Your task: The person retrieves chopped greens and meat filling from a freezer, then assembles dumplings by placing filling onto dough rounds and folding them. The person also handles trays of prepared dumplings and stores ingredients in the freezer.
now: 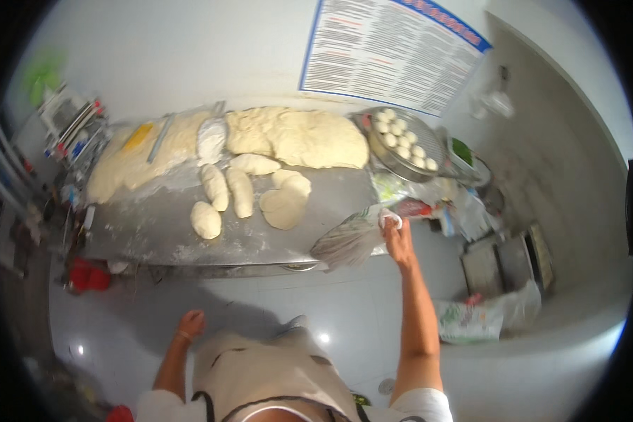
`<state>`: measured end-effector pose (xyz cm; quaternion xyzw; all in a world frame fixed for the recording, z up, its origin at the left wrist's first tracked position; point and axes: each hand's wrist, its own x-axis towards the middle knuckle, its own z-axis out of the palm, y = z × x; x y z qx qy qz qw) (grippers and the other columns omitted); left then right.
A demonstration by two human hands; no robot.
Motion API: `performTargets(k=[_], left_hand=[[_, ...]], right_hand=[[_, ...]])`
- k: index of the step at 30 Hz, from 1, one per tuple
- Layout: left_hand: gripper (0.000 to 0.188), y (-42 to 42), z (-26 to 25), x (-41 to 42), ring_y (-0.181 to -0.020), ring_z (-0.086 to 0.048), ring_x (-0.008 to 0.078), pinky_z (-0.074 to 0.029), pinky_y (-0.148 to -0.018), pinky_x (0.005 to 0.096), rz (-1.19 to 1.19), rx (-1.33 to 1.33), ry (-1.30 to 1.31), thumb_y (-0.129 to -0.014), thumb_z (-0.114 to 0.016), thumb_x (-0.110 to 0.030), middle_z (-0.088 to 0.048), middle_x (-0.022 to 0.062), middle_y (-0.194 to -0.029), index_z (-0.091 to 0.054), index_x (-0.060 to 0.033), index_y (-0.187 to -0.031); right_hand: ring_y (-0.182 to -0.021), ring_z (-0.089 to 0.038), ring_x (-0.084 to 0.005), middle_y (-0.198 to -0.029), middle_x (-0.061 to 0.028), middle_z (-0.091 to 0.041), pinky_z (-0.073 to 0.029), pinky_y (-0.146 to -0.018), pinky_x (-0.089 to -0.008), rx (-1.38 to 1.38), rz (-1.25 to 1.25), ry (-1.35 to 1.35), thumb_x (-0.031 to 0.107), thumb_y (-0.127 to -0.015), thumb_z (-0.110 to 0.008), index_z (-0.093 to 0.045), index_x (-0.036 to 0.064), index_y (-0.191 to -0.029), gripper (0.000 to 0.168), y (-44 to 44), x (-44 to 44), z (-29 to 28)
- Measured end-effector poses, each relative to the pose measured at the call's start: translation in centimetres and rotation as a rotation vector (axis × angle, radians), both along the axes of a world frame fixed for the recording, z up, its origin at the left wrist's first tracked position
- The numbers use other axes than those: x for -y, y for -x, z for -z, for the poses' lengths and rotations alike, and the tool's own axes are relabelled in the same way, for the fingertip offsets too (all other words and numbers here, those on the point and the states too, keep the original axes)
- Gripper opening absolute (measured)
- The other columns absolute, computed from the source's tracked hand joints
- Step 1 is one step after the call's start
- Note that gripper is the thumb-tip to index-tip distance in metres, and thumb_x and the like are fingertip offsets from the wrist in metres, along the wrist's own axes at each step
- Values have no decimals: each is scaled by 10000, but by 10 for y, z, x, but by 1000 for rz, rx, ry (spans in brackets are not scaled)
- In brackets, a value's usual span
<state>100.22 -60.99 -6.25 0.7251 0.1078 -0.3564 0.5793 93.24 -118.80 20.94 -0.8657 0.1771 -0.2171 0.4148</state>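
My right hand (395,235) grips the gathered top of a translucent plastic bag (348,240), which spreads left over the steel worktop's front right corner. My left hand (192,323), fingers curled with nothing visible in it, hangs over the floor in front of the worktop (153,229). Flattened dough rounds (285,203) lie left of the bag. Beside them are several elongated dough pieces (240,192) and an oval dough lump (206,220). Large dough masses (316,137) line the back, with a flour-filled scoop or bag (211,140) between them.
A round metal tray (427,150) with several white dough balls (401,138) sits at the back right. A yellow scraper (138,136) and a grey bar (161,138) rest on the left dough. Containers (501,264) and plastic bags (472,322) occupy the right. A printed poster (390,53) hangs behind.
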Motion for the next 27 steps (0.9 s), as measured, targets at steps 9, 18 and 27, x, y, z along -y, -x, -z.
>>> performTargets(k=[9, 18, 27], left_hand=[[336, -74, -100, 248, -835, -574, 132, -491, -700, 284, 283, 166, 165, -898, -526, -223, -602, 65, -982, -533, -28, -1172], [900, -134, -138, 512, -676, -551, 120, -492, -627, 255, 310, 453, 335, -675, -774, -202, -492, 97, -949, -228, -68, -1379], [130, -158, -82, 629, -733, -583, 121, -521, -693, 316, -127, 603, 171, -876, -522, -109, -576, 40, -775, -584, -1, -915]], right_hand=[[-642, -584, -254, -686, -131, -601, -453, -606, -358, -154, -145, 10, 219, -869, -508, -602, -11, -1004, 282, -142, 121, 95], [-1047, -555, -263, -1133, -138, -569, -448, -892, -356, -171, -609, 197, -6, -757, -631, -532, 59, -1176, 436, -168, 152, 47], [-795, -543, -257, -888, -98, -627, -448, -733, -359, -60, -689, 85, 140, -740, -712, -632, 111, -1009, 282, -208, 267, 59]])
